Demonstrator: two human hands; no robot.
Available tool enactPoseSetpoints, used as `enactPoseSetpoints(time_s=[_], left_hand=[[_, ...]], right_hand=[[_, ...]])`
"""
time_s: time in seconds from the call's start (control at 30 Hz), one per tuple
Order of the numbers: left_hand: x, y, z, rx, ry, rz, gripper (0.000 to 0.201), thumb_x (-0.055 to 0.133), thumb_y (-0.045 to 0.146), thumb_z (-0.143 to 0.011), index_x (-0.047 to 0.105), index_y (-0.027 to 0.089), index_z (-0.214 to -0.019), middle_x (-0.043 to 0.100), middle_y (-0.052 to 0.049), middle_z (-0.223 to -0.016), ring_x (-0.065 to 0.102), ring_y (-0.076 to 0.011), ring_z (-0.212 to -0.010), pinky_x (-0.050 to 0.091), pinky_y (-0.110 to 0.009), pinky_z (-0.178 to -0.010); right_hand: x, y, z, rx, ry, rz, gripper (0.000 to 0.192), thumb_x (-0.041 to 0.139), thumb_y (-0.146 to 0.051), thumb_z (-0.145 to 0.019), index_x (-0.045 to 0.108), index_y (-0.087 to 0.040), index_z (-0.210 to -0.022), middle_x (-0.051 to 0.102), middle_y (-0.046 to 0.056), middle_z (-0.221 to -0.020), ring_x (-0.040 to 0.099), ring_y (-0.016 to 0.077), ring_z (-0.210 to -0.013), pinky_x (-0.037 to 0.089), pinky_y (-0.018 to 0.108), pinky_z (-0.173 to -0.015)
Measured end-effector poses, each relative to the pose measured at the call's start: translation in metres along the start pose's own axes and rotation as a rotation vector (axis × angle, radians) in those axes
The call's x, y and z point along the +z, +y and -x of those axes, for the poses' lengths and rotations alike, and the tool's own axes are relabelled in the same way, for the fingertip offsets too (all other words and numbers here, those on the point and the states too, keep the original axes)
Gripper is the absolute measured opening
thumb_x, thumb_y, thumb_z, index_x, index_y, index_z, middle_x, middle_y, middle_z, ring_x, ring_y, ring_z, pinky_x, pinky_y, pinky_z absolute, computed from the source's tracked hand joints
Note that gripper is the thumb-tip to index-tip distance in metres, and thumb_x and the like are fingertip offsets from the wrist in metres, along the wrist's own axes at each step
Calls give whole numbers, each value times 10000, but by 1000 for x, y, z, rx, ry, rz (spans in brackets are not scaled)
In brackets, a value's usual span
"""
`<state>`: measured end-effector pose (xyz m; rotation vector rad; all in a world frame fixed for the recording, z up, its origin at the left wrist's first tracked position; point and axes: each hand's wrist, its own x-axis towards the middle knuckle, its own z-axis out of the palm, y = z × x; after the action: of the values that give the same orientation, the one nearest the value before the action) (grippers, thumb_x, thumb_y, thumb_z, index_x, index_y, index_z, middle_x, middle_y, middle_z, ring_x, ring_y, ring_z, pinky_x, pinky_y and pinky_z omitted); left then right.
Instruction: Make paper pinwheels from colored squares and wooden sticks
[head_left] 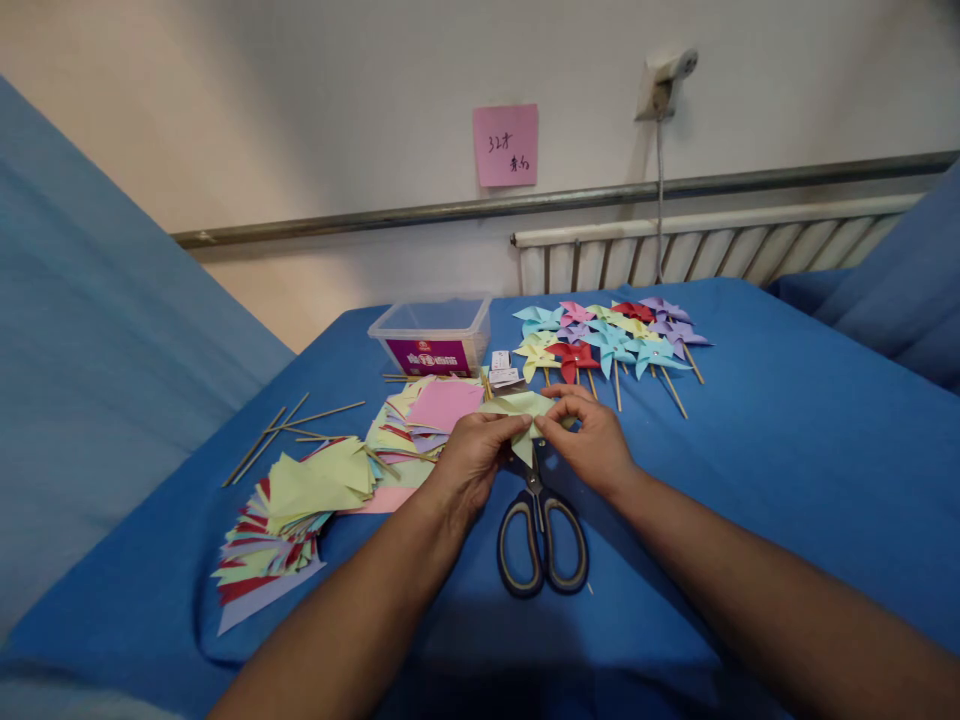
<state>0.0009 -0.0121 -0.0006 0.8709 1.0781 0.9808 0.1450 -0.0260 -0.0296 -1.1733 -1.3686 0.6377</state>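
Both my hands pinch a pale green paper piece (517, 407) just above the blue table cover (787, 450). My left hand (469, 462) grips its left side, and my right hand (589, 432) folds the right corners toward the middle. Black-handled scissors (541, 535) lie shut on the cloth directly below my hands. Finished paper pinwheels (611, 340) on wooden sticks lie in a cluster behind my right hand.
Stacks of coloured paper squares (431, 415) and cut pieces (292, 515) lie to the left. Loose wooden sticks (289, 425) sit further left. A clear plastic box (435, 335) stands at the back. A pink note (505, 145) hangs on the wall.
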Motion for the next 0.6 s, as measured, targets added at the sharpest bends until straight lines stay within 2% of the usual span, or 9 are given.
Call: enactPoseSetpoints(time_s=[0.07,0.13,0.2,0.3,0.37,0.47,0.57,0.6], left_hand=[[0,1,1,6,1,-14,196,806,219,-569,680,91,-648,622,-40,-553,545,-126,-482,402,-248,-497],[-1,3,1,6,-18,-27,219,799,217,-564,701,81,-706,654,-59,-590,576,-145,-509,425,-256,-517],[-3,6,2,3,-51,-48,235,788,210,-560,708,76,-736,674,-74,-619,595,-157,-531,446,-267,-542],[-5,12,4,-8,-78,-132,228,773,206,-549,705,76,-724,683,-89,-640,595,-162,-535,451,-274,-548],[-7,16,5,-22,-103,-211,213,755,195,-539,707,77,-709,678,-90,-636,590,-160,-531,436,-267,-535],[-8,19,6,-21,-146,-348,150,724,167,-529,703,86,-653,643,-64,-583,546,-133,-488,377,-241,-489],[-9,21,7,-19,-158,-444,96,725,151,-532,691,96,-604,607,-38,-538,490,-108,-451,313,-227,-450],[-9,21,7,-30,-147,-417,92,734,135,-521,688,97,-591,601,-33,-529,481,-106,-448,299,-225,-444]], right_hand=[[0,0,0,15,1,-31,166,685,-313,-728,608,-214,-618,678,92,-1093,632,250,-1041,461,421,-935],[-1,1,-3,90,9,-127,171,716,-359,-703,626,-214,-717,679,89,-1106,634,255,-1046,489,419,-903],[-4,0,-6,221,-10,-278,302,759,-410,-665,626,-220,-860,700,76,-1041,661,249,-976,528,401,-823],[-10,-4,-10,401,-143,-480,447,811,-432,-616,608,-221,-954,708,35,-824,687,218,-755,543,355,-676],[-14,-8,-10,464,-249,-547,480,832,-416,-595,604,-217,-968,703,18,-767,676,196,-655,530,333,-616],[-17,-13,-9,479,-357,-545,493,843,-358,-580,603,-219,-988,687,-14,-716,648,165,-582,508,300,-562],[-16,-11,-8,436,-393,-478,442,836,-288,-575,622,-219,-955,631,-53,-658,597,126,-532,468,258,-513],[-15,-10,-8,419,-389,-460,421,833,-271,-574,628,-217,-938,618,-59,-656,584,116,-526,457,249,-506]])
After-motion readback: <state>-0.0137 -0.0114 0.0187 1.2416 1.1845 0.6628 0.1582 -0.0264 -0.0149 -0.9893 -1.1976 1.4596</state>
